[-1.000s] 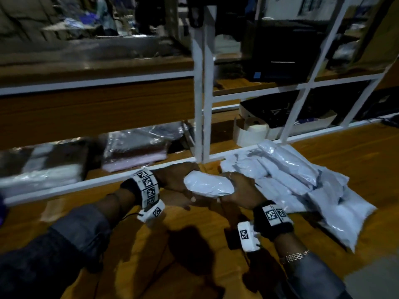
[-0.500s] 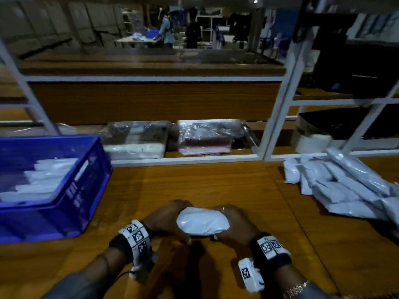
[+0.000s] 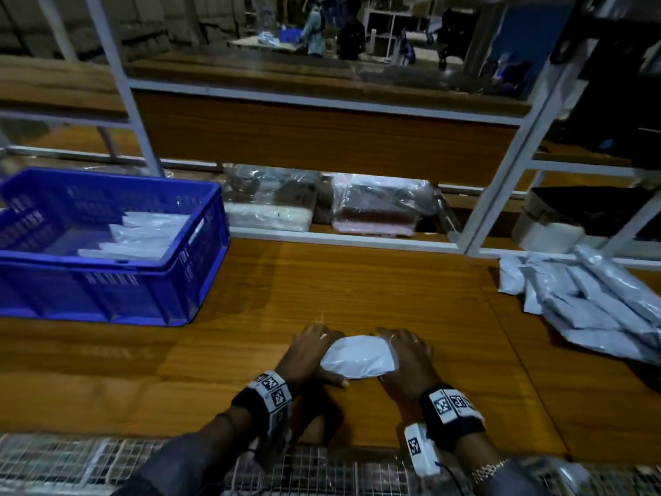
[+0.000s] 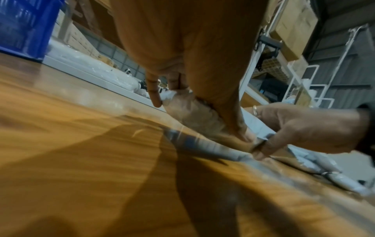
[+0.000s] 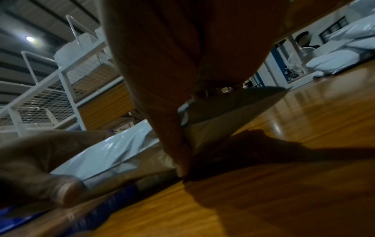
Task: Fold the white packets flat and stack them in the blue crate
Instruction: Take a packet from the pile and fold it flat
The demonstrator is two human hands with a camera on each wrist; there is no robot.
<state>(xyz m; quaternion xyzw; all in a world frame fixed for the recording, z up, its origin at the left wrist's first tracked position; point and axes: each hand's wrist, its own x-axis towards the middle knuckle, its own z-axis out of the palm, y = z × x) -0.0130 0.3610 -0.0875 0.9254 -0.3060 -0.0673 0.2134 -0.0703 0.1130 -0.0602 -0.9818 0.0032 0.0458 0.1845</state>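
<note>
With our left hand (image 3: 308, 356) and right hand (image 3: 406, 363) gripping opposite ends of the packet (image 3: 359, 358) against the counter (image 3: 357, 288), uneven pressure may spring the slippery fold open.

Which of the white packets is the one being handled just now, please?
The white packet on the table between the left hand and right hand; the others lie in the blue crate or the loose pile.

I see my right hand (image 5: 172, 80) pinching the white packet (image 5: 113, 152) down on the wooden table (image 5: 263, 192), left thumb (image 5: 61, 189) near left.
</note>
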